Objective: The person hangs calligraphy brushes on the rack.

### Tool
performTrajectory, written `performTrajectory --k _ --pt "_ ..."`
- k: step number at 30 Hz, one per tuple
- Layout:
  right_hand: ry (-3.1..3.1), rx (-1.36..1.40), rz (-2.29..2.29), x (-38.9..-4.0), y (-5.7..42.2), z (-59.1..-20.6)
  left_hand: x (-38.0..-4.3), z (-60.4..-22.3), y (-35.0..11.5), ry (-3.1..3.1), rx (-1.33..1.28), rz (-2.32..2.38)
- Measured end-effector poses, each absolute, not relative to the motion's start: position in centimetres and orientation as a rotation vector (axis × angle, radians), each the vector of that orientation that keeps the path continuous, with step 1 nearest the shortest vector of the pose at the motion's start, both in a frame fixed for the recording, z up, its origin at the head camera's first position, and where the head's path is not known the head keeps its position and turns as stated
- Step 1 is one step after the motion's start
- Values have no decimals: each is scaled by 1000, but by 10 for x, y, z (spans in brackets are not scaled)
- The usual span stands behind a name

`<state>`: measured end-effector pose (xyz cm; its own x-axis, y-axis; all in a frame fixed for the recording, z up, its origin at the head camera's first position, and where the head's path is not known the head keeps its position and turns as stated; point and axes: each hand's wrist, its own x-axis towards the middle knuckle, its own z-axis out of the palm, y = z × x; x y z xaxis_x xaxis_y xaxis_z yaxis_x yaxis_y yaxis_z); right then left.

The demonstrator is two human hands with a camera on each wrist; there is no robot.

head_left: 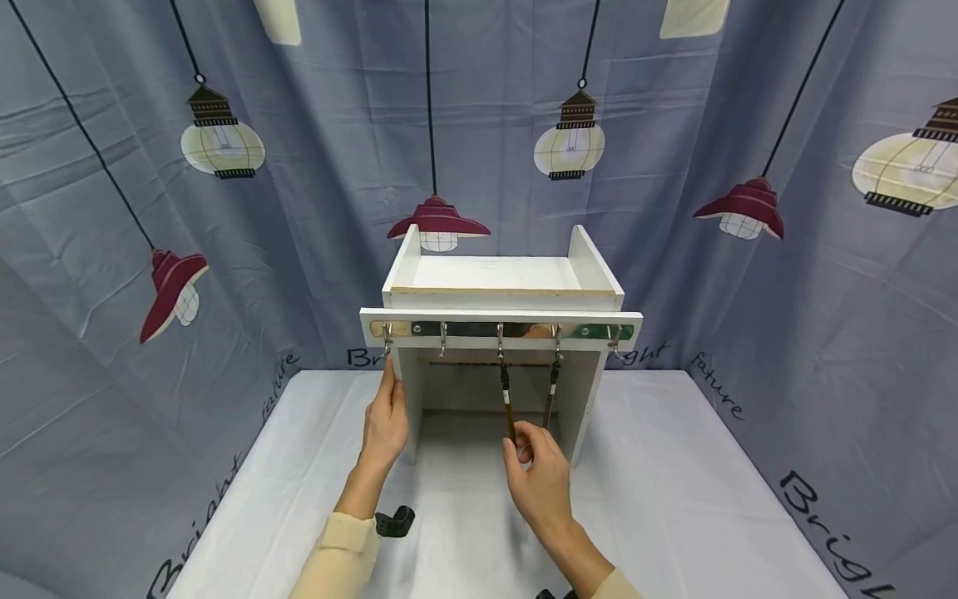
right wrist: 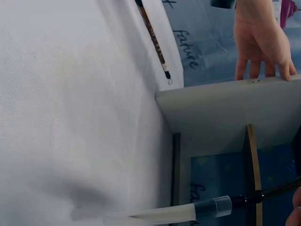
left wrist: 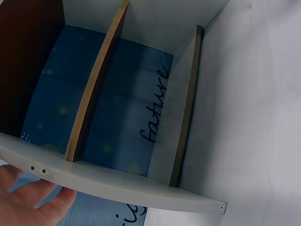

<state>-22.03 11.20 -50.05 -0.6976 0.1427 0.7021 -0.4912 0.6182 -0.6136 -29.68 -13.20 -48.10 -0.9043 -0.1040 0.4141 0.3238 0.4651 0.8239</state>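
Right hand (head_left: 545, 478) is pinching a brush (head_left: 509, 411) under the middle hook (head_left: 500, 339), pretty much vertical, bristles down; left hand's (head_left: 385, 424) just touching the shelf side (left wrist: 122, 187), fingers straight; curtain (head_left: 486, 100) says "Bright", "fature" lol

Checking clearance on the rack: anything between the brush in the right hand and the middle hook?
Nothing visible: the held calligraphy brush reaches up to the middle hook; whether it's hooked on, I can't tell. The second calligraphy brush hangs to its right, from the next hook.
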Motion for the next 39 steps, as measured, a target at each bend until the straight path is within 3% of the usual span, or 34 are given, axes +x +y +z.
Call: performTrajectory --k 29,39 --pt "-2194 278 956 -256 104 -505 -297 -478 -132 -2308 -173 -1448" --pt "-2236 247 999 -253 106 -502 -297 -477 -132 -2310 -192 -1431"
